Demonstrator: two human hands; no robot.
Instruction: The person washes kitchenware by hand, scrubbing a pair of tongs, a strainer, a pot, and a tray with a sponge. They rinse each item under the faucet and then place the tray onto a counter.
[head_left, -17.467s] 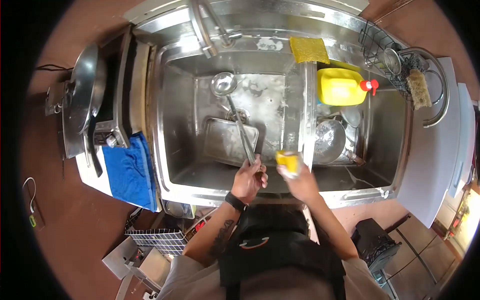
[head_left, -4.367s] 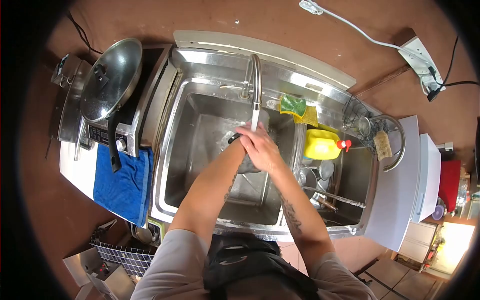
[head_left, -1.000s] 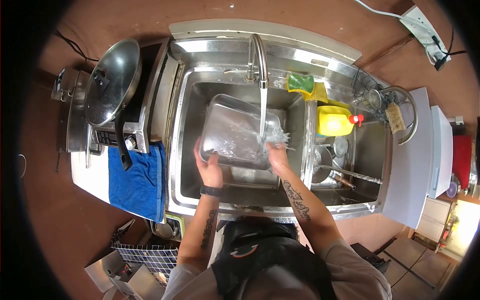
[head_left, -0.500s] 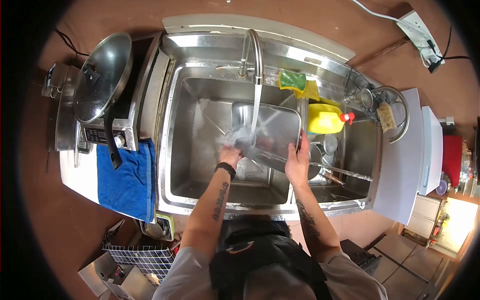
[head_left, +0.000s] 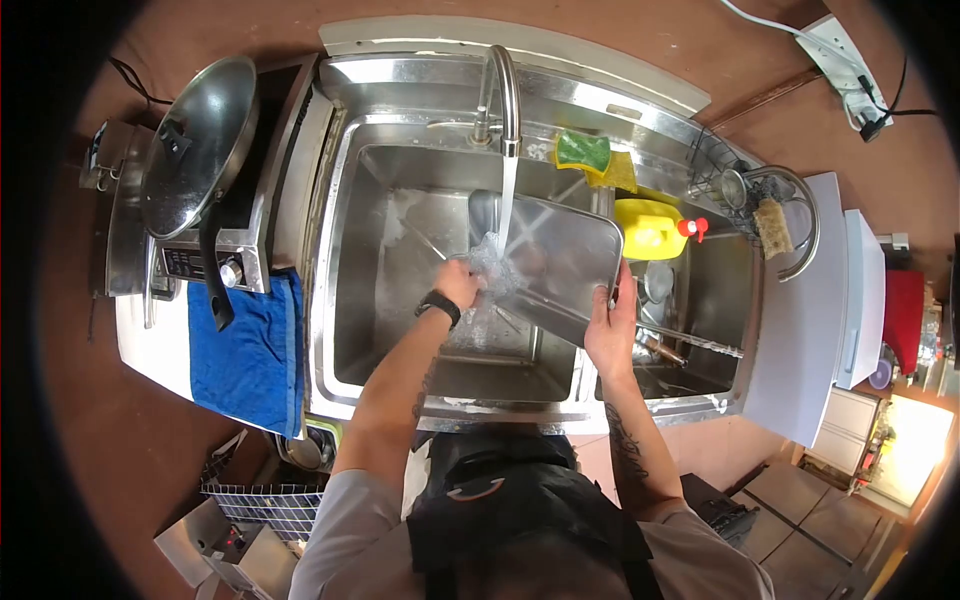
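A rectangular stainless-steel pan [head_left: 562,250] is tilted over the left basin, its right end close to the divider. Water runs from the faucet [head_left: 511,105] and splashes at the pan's left part. My left hand [head_left: 460,284] is closed at the pan's lower left edge, its fingertips partly hidden by splashing water. On the right, my right hand [head_left: 612,335] grips the pan's end, with the thumb on the near side and fingers around the rim. A dark band [head_left: 439,306] is on my left wrist.
Beside the pan stand a yellow bottle [head_left: 645,228] with a red cap and a green-and-yellow sponge [head_left: 582,151]. Metal utensils [head_left: 660,345] lie in the right basin [head_left: 715,300]. At left are a lidded frying pan [head_left: 200,150] and a blue towel [head_left: 246,355].
The pan has shifted right and turned, so the stream now lands near its left inner side. My right hand has moved right with it; my left hand has risen slightly.
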